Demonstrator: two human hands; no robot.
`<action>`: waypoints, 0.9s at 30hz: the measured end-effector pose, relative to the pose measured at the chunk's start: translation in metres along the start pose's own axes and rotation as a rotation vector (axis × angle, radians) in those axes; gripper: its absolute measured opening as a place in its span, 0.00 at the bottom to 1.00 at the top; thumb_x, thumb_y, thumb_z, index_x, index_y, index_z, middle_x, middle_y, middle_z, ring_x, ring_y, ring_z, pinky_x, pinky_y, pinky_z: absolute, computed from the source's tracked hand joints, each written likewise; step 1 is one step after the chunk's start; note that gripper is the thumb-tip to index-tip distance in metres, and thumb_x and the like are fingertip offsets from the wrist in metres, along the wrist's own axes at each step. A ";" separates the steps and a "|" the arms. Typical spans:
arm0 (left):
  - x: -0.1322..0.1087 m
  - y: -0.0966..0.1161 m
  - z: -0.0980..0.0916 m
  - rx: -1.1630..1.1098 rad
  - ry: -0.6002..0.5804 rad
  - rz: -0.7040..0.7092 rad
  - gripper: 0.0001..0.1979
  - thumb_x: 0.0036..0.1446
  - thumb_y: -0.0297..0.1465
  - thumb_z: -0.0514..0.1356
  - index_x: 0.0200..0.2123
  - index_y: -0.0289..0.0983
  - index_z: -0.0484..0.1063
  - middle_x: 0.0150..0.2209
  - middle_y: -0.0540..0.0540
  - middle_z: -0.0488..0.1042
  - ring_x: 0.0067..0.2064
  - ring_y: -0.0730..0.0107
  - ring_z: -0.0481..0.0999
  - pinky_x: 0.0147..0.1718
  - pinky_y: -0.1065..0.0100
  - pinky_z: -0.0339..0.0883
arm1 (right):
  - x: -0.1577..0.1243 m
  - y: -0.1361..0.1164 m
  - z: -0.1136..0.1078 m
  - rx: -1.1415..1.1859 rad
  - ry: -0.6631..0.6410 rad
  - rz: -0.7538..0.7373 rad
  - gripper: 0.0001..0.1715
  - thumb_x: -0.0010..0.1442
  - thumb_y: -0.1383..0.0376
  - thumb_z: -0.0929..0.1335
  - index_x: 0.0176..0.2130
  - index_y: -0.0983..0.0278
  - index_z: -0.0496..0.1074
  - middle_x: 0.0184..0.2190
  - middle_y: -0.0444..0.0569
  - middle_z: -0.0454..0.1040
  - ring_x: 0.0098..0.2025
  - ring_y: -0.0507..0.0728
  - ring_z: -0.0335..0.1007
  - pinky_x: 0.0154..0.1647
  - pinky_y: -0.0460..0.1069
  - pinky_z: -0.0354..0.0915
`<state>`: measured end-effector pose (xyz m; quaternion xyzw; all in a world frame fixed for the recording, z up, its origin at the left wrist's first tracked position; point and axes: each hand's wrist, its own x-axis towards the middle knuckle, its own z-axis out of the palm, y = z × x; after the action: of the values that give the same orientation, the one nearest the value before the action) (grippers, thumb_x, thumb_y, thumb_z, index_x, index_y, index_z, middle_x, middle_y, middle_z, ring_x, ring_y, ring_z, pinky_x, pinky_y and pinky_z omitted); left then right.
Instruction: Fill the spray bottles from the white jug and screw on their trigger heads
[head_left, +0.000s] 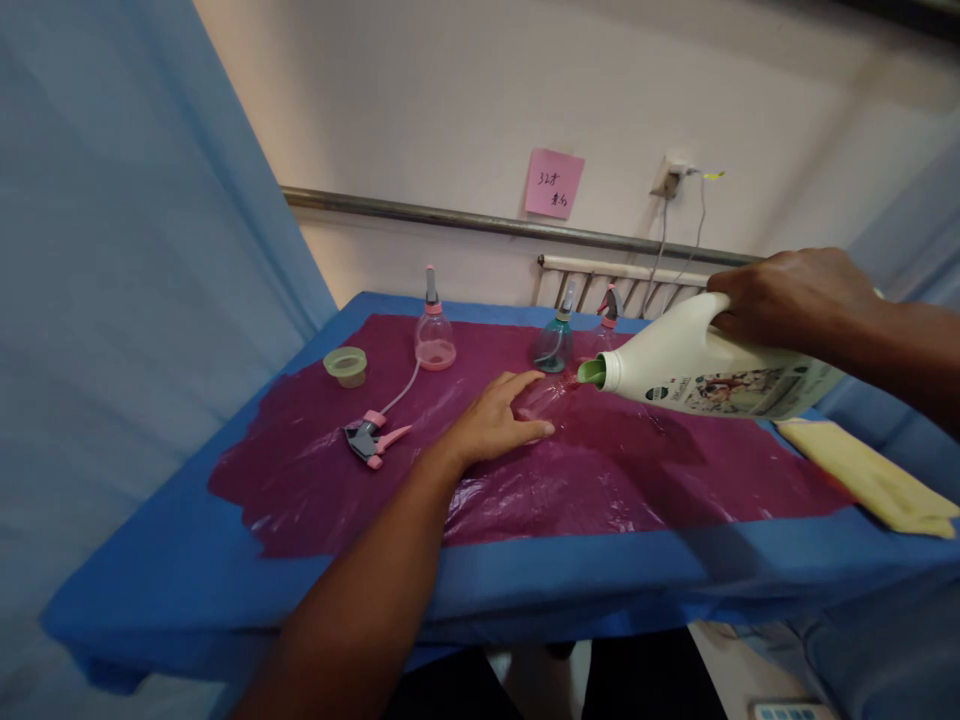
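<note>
My left hand (pixel 499 418) is curved around a clear plastic bottle (pixel 551 398), thumb and fingers on either side of it. That bottle leans toward the jug and is hard to see against the purple sheet. My right hand (pixel 795 300) grips the handle of a cream detergent jug (pixel 675 365), tipped left with its green spout (pixel 592 373) by the clear bottle's upper end. Whether liquid is flowing I cannot tell. Left of my left hand lies a grey and pink spray trigger head (pixel 369 440), its thin tube reaching toward a pink-liquid spray bottle (pixel 435 340).
A teal spray bottle (pixel 553 345) and another with a pink collar (pixel 609 322) stand behind the jug's spout. A small green cup (pixel 346 367) is at the left. Purple plastic (pixel 300 480) covers the blue table (pixel 525 590); a yellow cloth (pixel 870 470) lies right.
</note>
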<state>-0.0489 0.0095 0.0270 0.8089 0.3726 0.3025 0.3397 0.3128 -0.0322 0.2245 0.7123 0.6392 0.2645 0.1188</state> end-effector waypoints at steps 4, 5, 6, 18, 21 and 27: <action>0.000 0.002 0.000 0.008 -0.005 -0.018 0.42 0.58 0.47 0.76 0.74 0.51 0.71 0.69 0.40 0.74 0.69 0.43 0.76 0.72 0.42 0.68 | 0.001 0.002 0.001 0.023 0.019 0.012 0.19 0.63 0.49 0.67 0.45 0.51 0.81 0.40 0.56 0.85 0.38 0.68 0.77 0.33 0.56 0.53; 0.000 0.002 0.000 0.013 -0.006 -0.020 0.42 0.59 0.47 0.76 0.74 0.50 0.71 0.69 0.40 0.74 0.70 0.43 0.75 0.72 0.43 0.68 | 0.001 0.002 0.001 0.024 0.022 0.013 0.19 0.62 0.49 0.67 0.45 0.51 0.81 0.40 0.56 0.85 0.38 0.68 0.76 0.34 0.56 0.53; 0.000 0.002 0.000 0.020 -0.004 -0.019 0.43 0.59 0.47 0.76 0.74 0.50 0.70 0.69 0.40 0.74 0.71 0.42 0.74 0.73 0.43 0.67 | 0.001 0.002 0.001 0.021 0.021 0.012 0.19 0.63 0.48 0.67 0.45 0.51 0.81 0.40 0.56 0.85 0.38 0.68 0.76 0.34 0.56 0.54; -0.001 -0.002 0.000 0.015 -0.026 -0.017 0.44 0.59 0.50 0.75 0.76 0.51 0.68 0.72 0.40 0.71 0.73 0.40 0.72 0.74 0.42 0.67 | 0.000 0.000 -0.005 0.013 -0.013 0.015 0.18 0.60 0.49 0.67 0.44 0.50 0.82 0.41 0.55 0.85 0.39 0.69 0.76 0.34 0.57 0.56; -0.001 0.000 0.000 0.006 -0.024 -0.024 0.44 0.59 0.49 0.75 0.76 0.50 0.69 0.72 0.39 0.71 0.70 0.41 0.75 0.72 0.42 0.68 | 0.000 -0.001 -0.006 0.018 -0.021 0.021 0.19 0.60 0.49 0.67 0.44 0.50 0.82 0.42 0.56 0.85 0.40 0.69 0.77 0.35 0.57 0.57; -0.001 0.001 0.000 0.002 -0.010 -0.023 0.43 0.58 0.48 0.75 0.74 0.52 0.70 0.70 0.40 0.73 0.70 0.42 0.75 0.73 0.41 0.67 | 0.001 0.000 -0.003 0.026 -0.013 0.014 0.17 0.61 0.49 0.67 0.43 0.51 0.81 0.42 0.58 0.84 0.40 0.70 0.77 0.35 0.58 0.57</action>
<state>-0.0492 0.0079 0.0279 0.8065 0.3802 0.2942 0.3442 0.3113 -0.0316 0.2277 0.7200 0.6367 0.2525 0.1116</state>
